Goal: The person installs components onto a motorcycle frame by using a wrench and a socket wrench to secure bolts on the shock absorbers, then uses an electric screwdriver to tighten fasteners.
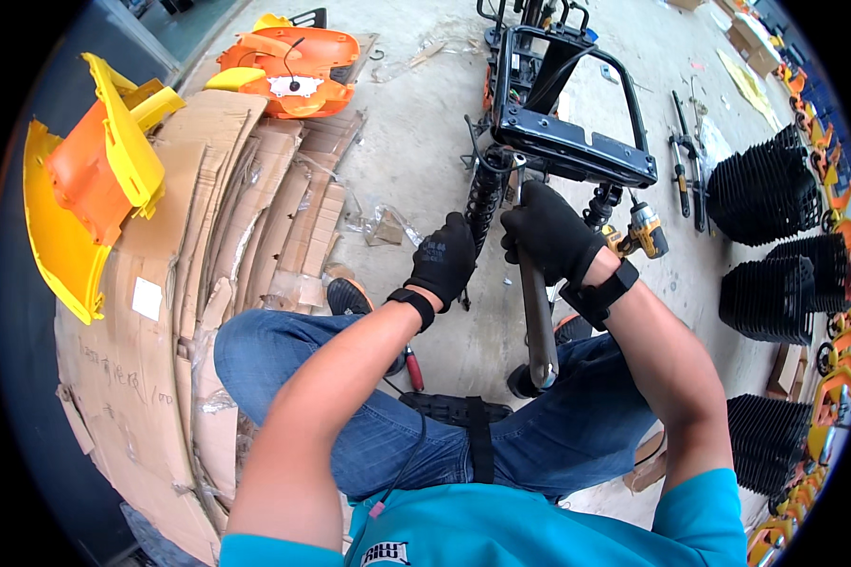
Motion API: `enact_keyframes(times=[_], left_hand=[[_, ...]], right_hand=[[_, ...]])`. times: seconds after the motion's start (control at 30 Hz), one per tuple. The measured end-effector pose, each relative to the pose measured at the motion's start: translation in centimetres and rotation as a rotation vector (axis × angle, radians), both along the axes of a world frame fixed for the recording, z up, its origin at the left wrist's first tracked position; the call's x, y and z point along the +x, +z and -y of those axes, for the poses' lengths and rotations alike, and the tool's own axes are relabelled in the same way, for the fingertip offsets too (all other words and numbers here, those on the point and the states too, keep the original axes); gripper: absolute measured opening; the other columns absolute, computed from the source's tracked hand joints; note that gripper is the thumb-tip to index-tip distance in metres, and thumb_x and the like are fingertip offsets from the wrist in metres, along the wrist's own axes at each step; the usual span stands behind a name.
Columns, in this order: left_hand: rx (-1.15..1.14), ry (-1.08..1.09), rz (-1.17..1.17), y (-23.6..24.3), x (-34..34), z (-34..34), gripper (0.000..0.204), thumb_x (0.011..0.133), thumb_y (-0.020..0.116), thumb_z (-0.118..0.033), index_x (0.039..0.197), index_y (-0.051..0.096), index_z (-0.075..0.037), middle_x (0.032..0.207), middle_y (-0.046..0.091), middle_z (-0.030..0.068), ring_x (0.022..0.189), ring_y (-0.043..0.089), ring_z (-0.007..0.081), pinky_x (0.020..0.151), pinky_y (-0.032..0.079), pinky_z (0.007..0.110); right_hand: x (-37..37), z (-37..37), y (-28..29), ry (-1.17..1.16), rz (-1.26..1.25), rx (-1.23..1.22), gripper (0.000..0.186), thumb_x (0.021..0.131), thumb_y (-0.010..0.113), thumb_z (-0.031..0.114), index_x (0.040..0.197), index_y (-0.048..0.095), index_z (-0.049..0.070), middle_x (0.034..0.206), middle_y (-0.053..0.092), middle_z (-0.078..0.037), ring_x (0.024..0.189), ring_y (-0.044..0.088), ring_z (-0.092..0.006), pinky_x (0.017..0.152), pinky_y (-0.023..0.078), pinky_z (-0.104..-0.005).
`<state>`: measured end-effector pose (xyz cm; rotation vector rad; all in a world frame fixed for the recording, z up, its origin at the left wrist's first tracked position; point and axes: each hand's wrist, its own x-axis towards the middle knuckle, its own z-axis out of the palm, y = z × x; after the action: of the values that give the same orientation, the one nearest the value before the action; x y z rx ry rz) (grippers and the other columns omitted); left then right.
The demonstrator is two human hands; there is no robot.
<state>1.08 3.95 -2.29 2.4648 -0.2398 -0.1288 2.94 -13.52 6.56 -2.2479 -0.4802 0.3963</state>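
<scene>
A black metal vehicle frame (567, 137) stands in front of me, with a coil-spring shock absorber (483, 203) on its left side and another shock absorber (602, 206) on its right. My left hand (444, 257), in a black glove, is closed against the left shock absorber; its fingertips are hidden. My right hand (550, 231), gloved too, is wrapped round a long grey wrench (540, 326). The wrench's upper end reaches the frame's lower bar, and its handle slants down toward my right thigh. Its contact with any bolt cannot be made out.
A yellow-black cordless drill (646, 230) lies right of the frame. Flattened cardboard (151, 378) is piled at left, carrying orange and yellow panels (95, 180). Stacked black baskets (764, 184) stand at right, near long tools (687, 165). A red-handled tool (414, 369) lies between my legs.
</scene>
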Motion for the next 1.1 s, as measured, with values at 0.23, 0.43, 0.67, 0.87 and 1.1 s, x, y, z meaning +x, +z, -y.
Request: enact_keyframes(times=[0.23, 0.43, 0.67, 0.87, 1.1], left_hand=[[-0.004, 0.076, 0.055, -2.5, 0.4, 0.4, 0.015, 0.088, 0.050, -0.016, 0.095, 0.045, -0.003, 0.074, 0.063, 0.0218, 0.069, 0.064, 0.0394, 0.061, 0.049, 0.049], [-0.048, 0.089, 0.073, 0.1, -0.5, 0.1, 0.018, 0.088, 0.051, -0.020, 0.094, 0.047, -0.003, 0.070, 0.063, 0.0213, 0.067, 0.063, 0.0389, 0.060, 0.049, 0.049], [0.004, 0.099, 0.024, -1.1, 0.6, -1.0, 0.015, 0.087, 0.051, -0.018, 0.092, 0.049, -0.003, 0.076, 0.063, 0.0216, 0.075, 0.062, 0.0402, 0.064, 0.048, 0.049], [-0.205, 0.229, 0.207, -4.6, 0.0, -1.4, 0.010, 0.088, 0.050, -0.014, 0.086, 0.054, -0.005, 0.076, 0.059, 0.0215, 0.074, 0.058, 0.0412, 0.063, 0.045, 0.047], [-0.139, 0.167, 0.314, 1.8, 0.4, -3.0, 0.011, 0.085, 0.051, -0.015, 0.091, 0.055, -0.007, 0.074, 0.062, 0.0201, 0.072, 0.061, 0.0403, 0.061, 0.046, 0.050]], right_hand=[[-0.4, -2.1, 2.8, -0.413, -0.451, 0.241, 0.017, 0.084, 0.056, 0.006, 0.094, 0.044, -0.001, 0.074, 0.055, -0.011, 0.060, 0.062, -0.0205, 0.054, 0.056, -0.0346], [-0.2, -0.4, 1.7, -0.244, -0.336, 0.182, 0.016, 0.085, 0.055, 0.009, 0.092, 0.044, -0.001, 0.073, 0.056, -0.011, 0.059, 0.062, -0.0204, 0.053, 0.055, -0.0338], [-0.5, -1.2, 2.7, -0.339, -0.418, 0.196, 0.018, 0.085, 0.056, 0.010, 0.093, 0.045, -0.001, 0.074, 0.055, -0.010, 0.060, 0.062, -0.0193, 0.054, 0.055, -0.0335], [-0.3, -0.9, 2.4, -0.337, -0.396, 0.198, 0.019, 0.084, 0.056, 0.008, 0.095, 0.045, -0.002, 0.074, 0.055, -0.010, 0.059, 0.061, -0.0195, 0.054, 0.055, -0.0335], [-0.4, -1.2, 3.0, -0.315, -0.417, 0.230, 0.016, 0.084, 0.057, 0.007, 0.093, 0.046, -0.002, 0.071, 0.055, -0.010, 0.059, 0.061, -0.0198, 0.053, 0.055, -0.0333]])
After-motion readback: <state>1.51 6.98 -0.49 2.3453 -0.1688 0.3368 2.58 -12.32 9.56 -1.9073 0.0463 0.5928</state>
